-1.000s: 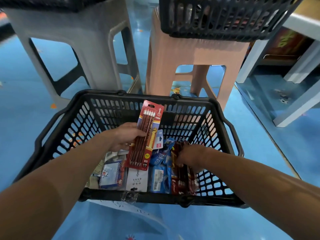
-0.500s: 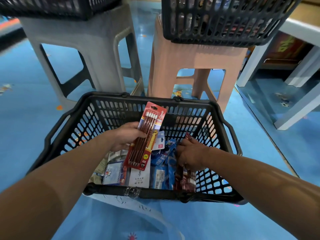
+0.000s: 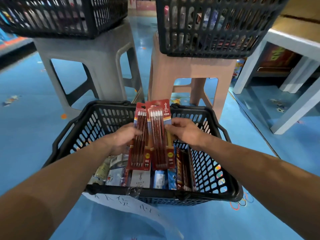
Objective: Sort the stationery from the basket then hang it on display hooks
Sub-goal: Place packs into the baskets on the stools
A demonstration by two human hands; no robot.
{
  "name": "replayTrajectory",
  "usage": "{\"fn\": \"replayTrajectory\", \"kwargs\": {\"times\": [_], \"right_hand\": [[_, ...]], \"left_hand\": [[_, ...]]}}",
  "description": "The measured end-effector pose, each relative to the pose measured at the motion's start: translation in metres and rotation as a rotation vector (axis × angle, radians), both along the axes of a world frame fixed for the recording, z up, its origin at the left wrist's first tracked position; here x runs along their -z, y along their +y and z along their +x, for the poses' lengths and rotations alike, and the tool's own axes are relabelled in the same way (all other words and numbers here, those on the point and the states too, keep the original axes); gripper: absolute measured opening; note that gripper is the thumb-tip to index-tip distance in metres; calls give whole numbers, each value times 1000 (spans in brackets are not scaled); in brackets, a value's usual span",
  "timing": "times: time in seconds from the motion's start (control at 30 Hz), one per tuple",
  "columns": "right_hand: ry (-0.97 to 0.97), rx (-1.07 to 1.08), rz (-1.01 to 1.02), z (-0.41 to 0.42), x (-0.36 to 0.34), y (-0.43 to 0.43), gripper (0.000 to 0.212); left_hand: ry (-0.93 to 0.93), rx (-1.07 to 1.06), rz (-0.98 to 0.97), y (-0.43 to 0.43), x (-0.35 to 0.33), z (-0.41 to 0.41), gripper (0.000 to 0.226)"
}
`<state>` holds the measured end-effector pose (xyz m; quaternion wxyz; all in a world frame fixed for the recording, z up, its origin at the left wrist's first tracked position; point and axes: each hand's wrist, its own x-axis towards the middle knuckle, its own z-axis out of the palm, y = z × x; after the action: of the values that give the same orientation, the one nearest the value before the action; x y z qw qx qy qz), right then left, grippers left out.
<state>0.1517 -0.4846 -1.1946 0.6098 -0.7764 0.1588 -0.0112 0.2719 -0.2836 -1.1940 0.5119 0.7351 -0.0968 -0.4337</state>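
— Where's the floor basket [image 3: 97, 125]?
— On the floor, dead centre. Behind it, a first stool [image 3: 97, 59] at eleven o'clock, a second stool [image 3: 190, 70] at one, with a left crate [image 3: 60, 16] and a right crate [image 3: 216, 28] on top.
— The pencils?
— Over the basket's middle: left pack [image 3: 140, 153] in the left hand [image 3: 121, 141], right pack [image 3: 159, 135] in the right hand [image 3: 187, 134], overlapping. Spare packs [image 3: 183, 170] stand inside at four. A paper sheet [image 3: 121, 203] hangs off the rim at six. A table [image 3: 249, 66] at two.

Lighting: bright, even, overhead indoor; soft sheen on blue floor [image 3: 26, 135]. Shadows: faint, diffuse, beneath grey stool [image 3: 97, 54]. Focus: pencil packs [image 3: 156, 135] fairly sharp at centre; raised basket [image 3: 216, 28] smeared by blur. Edges: strong wide-angle bowing, corners stretched.
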Motion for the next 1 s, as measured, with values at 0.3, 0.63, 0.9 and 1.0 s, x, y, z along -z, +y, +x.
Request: {"fn": "replayTrajectory", "kwargs": {"times": [0.3, 0.63, 0.9, 1.0], "right_hand": [[144, 122, 13, 20, 6, 23, 34], [296, 28, -218, 21, 28, 12, 24], [694, -772, -980, 1, 56, -2, 34], [701, -824, -1054, -1, 67, -2, 44]], "left_hand": [[189, -29, -111, -16, -8, -15, 61], [31, 54, -41, -24, 37, 3, 38], [9, -34, 22, -19, 60, 10, 34], [10, -29, 40, -19, 64, 11, 59]]}}
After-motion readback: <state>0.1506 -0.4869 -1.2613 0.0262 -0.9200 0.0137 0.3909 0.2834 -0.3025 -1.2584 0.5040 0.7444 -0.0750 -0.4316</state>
